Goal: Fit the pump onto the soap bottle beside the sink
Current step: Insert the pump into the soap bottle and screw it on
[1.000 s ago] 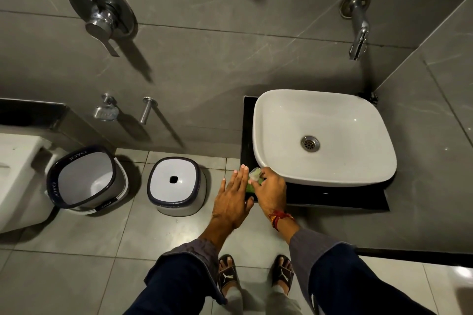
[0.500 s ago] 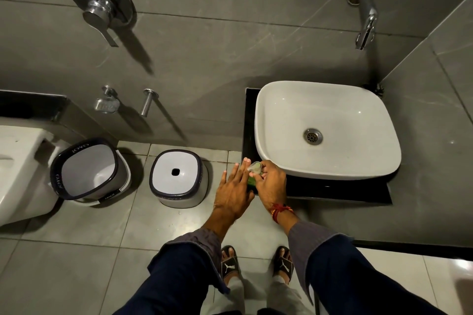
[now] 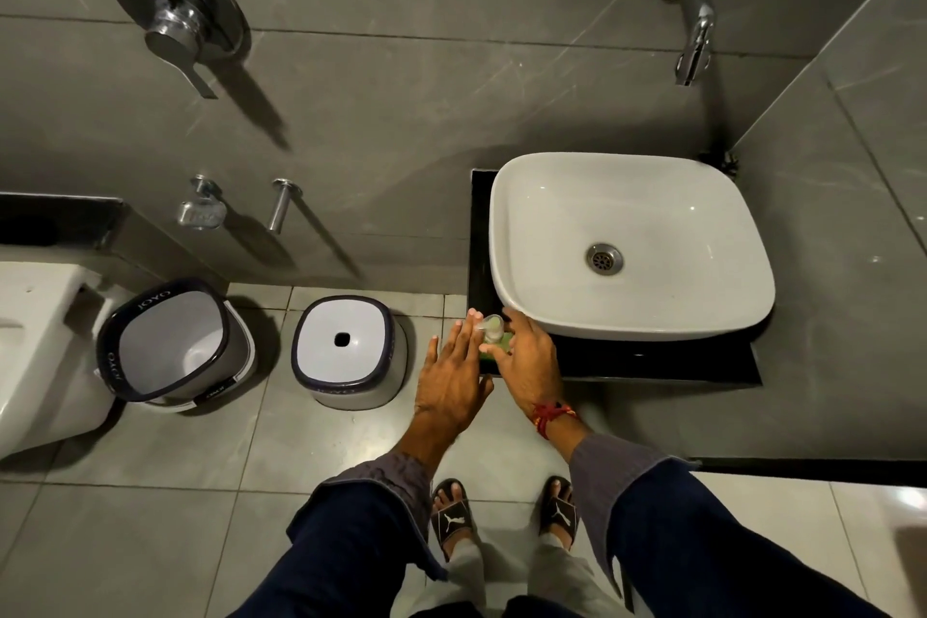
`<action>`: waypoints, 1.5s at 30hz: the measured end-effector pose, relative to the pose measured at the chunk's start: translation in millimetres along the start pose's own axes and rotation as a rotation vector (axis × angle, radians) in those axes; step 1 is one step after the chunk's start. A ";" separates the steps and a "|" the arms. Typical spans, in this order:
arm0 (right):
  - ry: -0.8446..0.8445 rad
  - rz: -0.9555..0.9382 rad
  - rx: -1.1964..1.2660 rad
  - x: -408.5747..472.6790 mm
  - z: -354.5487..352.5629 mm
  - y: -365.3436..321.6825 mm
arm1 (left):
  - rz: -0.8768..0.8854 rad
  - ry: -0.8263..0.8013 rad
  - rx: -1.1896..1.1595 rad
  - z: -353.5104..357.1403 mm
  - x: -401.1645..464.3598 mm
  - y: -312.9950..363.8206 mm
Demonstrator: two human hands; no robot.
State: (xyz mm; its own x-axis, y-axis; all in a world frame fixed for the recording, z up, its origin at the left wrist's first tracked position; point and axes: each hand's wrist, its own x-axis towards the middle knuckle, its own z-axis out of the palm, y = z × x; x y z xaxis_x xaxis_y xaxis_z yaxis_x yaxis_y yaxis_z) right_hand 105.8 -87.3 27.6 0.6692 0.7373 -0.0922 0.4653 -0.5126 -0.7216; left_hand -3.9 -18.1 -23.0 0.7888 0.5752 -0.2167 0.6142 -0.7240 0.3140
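Observation:
A small green soap bottle (image 3: 495,350) stands on the front left corner of the black counter (image 3: 652,361), beside the white sink (image 3: 632,196). A pale, clear pump head (image 3: 491,324) sits on top of the bottle. My right hand (image 3: 529,361) is closed around the right side of the bottle, just under the pump, and hides most of the bottle. My left hand (image 3: 451,379) lies flat against the bottle's left side with its fingers straight and together. I cannot tell whether the pump is seated on the neck.
A wall tap (image 3: 694,40) hangs over the sink. On the floor to the left stand a lidded white bin (image 3: 346,351) and an open white bucket (image 3: 170,341), with a toilet (image 3: 35,341) at the far left. My sandalled feet (image 3: 506,517) are just below the counter.
Both hands stay at the bottle. The pump head shows a little more between them than a second ago. My view has drifted slightly.

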 end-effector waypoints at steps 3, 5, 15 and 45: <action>0.045 -0.051 -0.032 -1.2 -7.9 5.0 | 0.005 -0.013 0.051 -3.5 0.3 1.2; 0.002 -0.076 -0.009 3.6 -13.6 5.7 | -0.002 -0.027 0.059 -4.6 0.4 2.4; -0.116 -0.100 -0.115 19.6 -16.3 -7.2 | -0.040 -0.030 0.064 -3.2 -0.4 7.0; 0.052 0.147 -0.107 13.1 -4.5 -12.2 | -0.039 -0.026 0.057 -4.7 1.0 7.9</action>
State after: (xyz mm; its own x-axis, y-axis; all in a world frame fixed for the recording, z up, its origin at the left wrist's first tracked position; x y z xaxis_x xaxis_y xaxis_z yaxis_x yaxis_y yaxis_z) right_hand 111.5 -73.4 38.3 0.7627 0.6282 -0.1537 0.4171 -0.6595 -0.6254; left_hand 1.6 -21.4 -16.4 0.7642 0.5938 -0.2518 0.6442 -0.7221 0.2522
